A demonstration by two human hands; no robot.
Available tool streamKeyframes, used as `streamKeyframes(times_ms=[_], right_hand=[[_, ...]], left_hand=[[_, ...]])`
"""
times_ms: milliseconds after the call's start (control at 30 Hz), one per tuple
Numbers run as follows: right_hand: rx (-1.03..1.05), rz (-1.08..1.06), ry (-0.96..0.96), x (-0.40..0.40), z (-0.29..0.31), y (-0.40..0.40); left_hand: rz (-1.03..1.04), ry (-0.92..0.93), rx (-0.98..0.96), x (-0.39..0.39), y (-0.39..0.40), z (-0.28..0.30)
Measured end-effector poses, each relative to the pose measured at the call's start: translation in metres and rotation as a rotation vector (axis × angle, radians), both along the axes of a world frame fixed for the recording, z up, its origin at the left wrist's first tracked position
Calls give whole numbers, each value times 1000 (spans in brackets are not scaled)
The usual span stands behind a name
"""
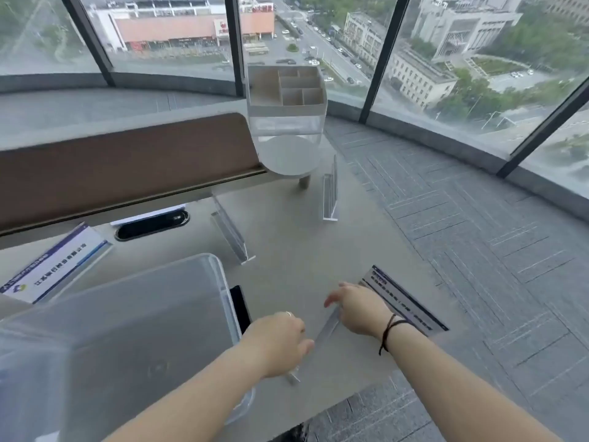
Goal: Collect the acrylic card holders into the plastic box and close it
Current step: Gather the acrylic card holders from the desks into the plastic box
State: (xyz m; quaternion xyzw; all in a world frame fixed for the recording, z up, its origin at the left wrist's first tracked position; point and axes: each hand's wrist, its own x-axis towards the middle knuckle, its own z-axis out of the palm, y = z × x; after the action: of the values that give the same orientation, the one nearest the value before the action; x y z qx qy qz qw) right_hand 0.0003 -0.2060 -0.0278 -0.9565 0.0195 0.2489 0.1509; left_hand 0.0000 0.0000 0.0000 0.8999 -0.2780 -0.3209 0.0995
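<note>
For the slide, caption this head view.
Both hands, left and right, grasp an acrylic card holder beside the plastic box.

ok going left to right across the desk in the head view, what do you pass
card holder with printed insert → plastic box → left hand → right hand → flat printed card

Head view, steeply down, close.
</note>
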Motion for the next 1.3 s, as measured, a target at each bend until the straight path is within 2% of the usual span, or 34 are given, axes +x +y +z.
streamKeyframes(times_ms=[133,233,367,567,1000,1133,1300], right_hand=[[-34,86,-34,5,-28,-13],[-103,175,-122,7,-42,-18],[-146,140,-105,0,-50,-21],[-200,124,-51,-17,-67,-18],[-201,135,-42,-22,-58,-19],[-187,92,-1,-23,-49,-18],[-156,131,55,-17,-8,-1]], left_hand=[[19,71,179,-5,-17,-33],[71,114,232,-11,-21,-57],[67,84,243,-13,-24,-72],[136,55,204,8,-28,-73],[118,55,220,16,-25,-81],[49,29,184,24,-27,-69],[-133,-92,174,41,-23,-24]])
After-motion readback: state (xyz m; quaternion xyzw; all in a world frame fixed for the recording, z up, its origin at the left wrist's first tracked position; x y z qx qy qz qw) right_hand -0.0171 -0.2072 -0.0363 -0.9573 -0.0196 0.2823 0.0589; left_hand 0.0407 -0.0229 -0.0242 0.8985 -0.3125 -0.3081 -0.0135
